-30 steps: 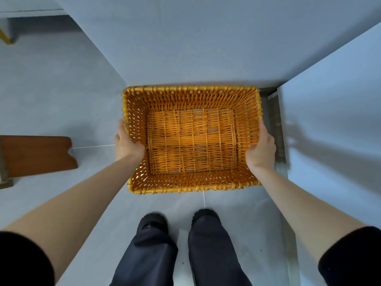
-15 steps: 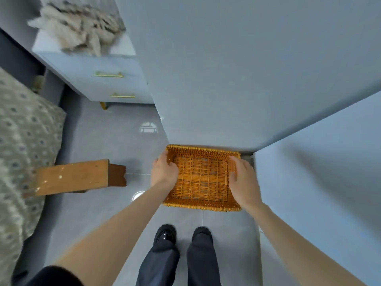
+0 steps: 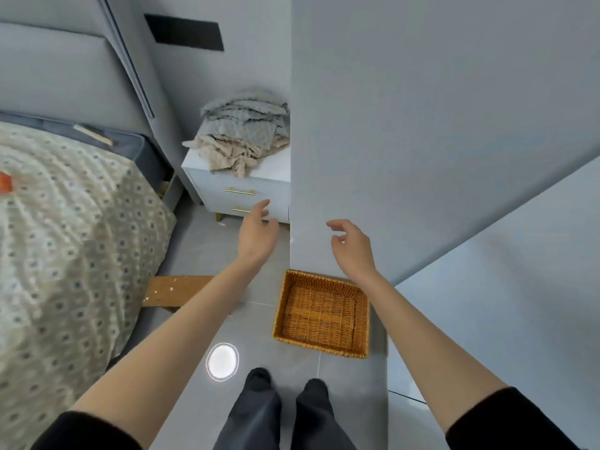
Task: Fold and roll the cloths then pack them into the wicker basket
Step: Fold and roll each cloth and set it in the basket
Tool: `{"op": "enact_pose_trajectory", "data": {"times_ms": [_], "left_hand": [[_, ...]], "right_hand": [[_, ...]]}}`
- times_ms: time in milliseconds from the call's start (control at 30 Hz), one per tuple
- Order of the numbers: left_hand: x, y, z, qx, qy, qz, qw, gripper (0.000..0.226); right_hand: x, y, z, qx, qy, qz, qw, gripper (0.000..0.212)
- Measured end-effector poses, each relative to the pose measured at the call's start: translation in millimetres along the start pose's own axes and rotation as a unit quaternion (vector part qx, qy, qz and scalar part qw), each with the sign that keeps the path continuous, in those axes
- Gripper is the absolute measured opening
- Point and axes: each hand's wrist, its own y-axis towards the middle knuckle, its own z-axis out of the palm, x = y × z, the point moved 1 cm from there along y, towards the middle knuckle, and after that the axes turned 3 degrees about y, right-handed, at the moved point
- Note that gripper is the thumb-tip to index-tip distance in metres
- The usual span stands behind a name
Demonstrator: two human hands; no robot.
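Both hands have let go of the basket (image 3: 321,315), which sits empty on the floor by my feet, its orange weave open. Left hand (image 3: 256,237) and right hand (image 3: 352,246) hover open above it. Beyond, rumpled grey and beige cloths (image 3: 243,133) heap on the nightstand (image 3: 240,183).

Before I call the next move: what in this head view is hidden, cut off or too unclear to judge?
- Pile of cloths on the nightstand: its right part is hidden behind the grey wall panel; the count cannot be told.
- Orange object on the bed: cut off by the left edge, unidentifiable.
- Wicker basket: its far corner is covered by the right hand.
- Lower drawer handle: partly covered by the left hand.
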Motion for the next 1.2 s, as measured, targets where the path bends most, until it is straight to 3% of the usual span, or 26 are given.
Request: {"op": "enact_pose_trajectory", "data": {"times_ms": [367, 733, 933, 1200], "left_hand": [[-31, 22, -143, -0.045, -0.005, 0.059, 0.997, 0.046], [-37, 119, -268, 0.045, 0.016, 0.128, 0.991, 0.045], [-36, 162, -300, 0.072, 0.013, 0.125, 0.99, 0.046], [-55, 221, -289, 0.076, 0.011, 0.137, 0.988, 0.046]], "right_hand": [[137, 3, 23, 0.076, -0.003, -0.071, 0.995, 0.035], [252, 46, 116, 0.003, 0.046, -0.048, 0.998, 0.033], [282, 74, 144, -0.015, 0.025, -0.042, 0.999, 0.035], [289, 143, 145, -0.035, -0.002, -0.04, 0.999, 0.036]]}}
